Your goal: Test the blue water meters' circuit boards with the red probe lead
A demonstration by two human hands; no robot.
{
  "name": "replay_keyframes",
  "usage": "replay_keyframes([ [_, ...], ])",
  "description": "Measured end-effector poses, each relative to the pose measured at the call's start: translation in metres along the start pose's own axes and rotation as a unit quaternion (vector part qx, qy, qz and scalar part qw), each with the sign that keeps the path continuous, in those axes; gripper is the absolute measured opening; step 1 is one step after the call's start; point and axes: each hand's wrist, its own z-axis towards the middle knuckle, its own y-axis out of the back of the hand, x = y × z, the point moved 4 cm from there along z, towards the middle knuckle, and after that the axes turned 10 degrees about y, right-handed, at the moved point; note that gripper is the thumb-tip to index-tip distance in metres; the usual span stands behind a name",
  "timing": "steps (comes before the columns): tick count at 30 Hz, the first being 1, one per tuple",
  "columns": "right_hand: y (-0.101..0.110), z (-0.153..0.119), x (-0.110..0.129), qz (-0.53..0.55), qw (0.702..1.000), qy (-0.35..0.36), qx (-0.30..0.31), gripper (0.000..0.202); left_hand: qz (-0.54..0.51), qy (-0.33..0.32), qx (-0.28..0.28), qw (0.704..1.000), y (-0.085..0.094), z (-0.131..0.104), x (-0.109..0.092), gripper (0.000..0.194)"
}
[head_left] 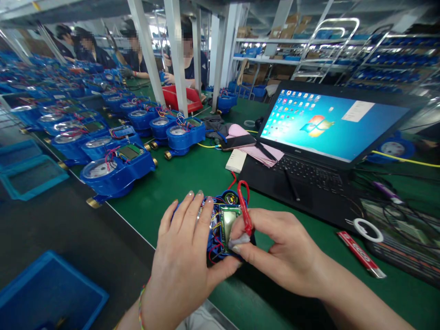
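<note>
Below the laptop, an opened blue water meter [208, 233] sits on the green bench with coloured wires and a circuit board with a small display [228, 220] exposed. My left hand [187, 245] holds the meter from the left, fingers stretched over its round end and thumb along the near edge. My right hand [278, 247] is closed in a pinch on a grey connector [239, 241] at the end of a red cable [244, 206]. The connector is against the near side of the display board; its contact end is hidden by my fingertips.
An open laptop [299, 183] stands behind, with a pen and a white box [236, 160] beside it. Several blue meters [117, 172] fill the left. A red-and-silver cutter [361, 254] lies right. Blue trays [51, 293] are at lower left. Co-workers sit beyond the metal posts.
</note>
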Motion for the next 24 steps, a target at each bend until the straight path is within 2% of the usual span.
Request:
replay_keyframes([
  [24, -0.0012, -0.0010, 0.0001, -0.026, 1.000, -0.004, 0.008, 0.008, 0.012, -0.009, 0.002, 1.000, 0.0000, 0.0007, 0.0000, 0.071],
])
